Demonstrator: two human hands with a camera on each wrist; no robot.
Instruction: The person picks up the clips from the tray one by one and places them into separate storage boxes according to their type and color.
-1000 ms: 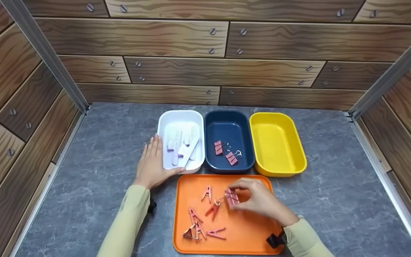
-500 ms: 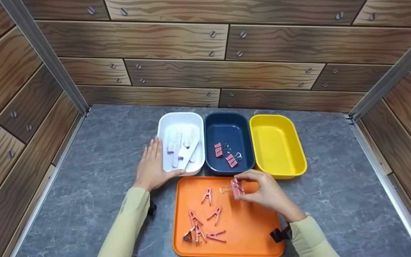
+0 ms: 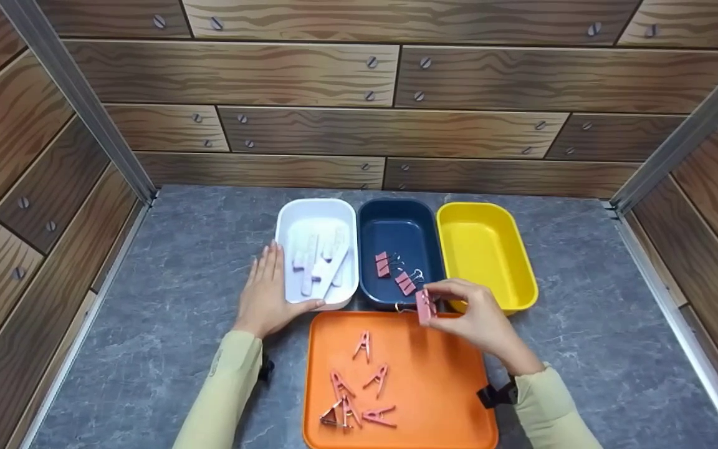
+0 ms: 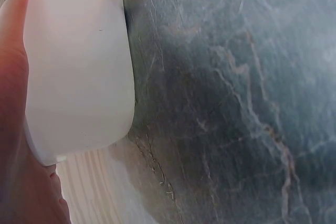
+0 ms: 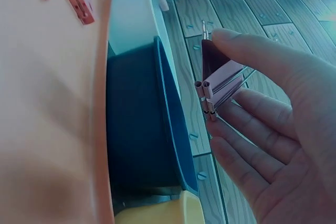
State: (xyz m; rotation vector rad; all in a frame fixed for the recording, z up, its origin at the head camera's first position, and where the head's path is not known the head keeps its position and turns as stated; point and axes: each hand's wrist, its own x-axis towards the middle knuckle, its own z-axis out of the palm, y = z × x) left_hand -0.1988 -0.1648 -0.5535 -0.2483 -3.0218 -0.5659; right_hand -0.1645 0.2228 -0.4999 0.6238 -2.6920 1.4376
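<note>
My right hand point(image 3: 480, 315) pinches a pink binder clip point(image 3: 425, 306) between thumb and fingers, over the near rim of the dark blue bin point(image 3: 399, 212). In the right wrist view the binder clip point(image 5: 223, 80) shows its folded wire handles and dark inner side. Two more pink binder clips point(image 3: 406, 283) lie inside the dark blue bin. My left hand point(image 3: 265, 293) rests along the left side and near corner of the white bin point(image 3: 316, 204), fingers straight. That bin holds several whitish flat sticks point(image 3: 333, 268). The left wrist view shows the white bin's outer wall point(image 4: 79, 72) beside the hand.
An orange tray point(image 3: 440, 386) lies in front of the bins. On it are several pink clothespins point(image 3: 379, 415) and a binder clip point(image 3: 330, 415) at lower left. A yellow bin point(image 3: 480, 243) stands right of the dark blue one. Wood-patterned walls point(image 3: 309, 75) enclose the grey table point(image 3: 209, 224).
My right hand has lifted the binder clip from among the clothespins on the tray and carried it right and away, up to the dark blue bin's near edge. The left hand stays put.
</note>
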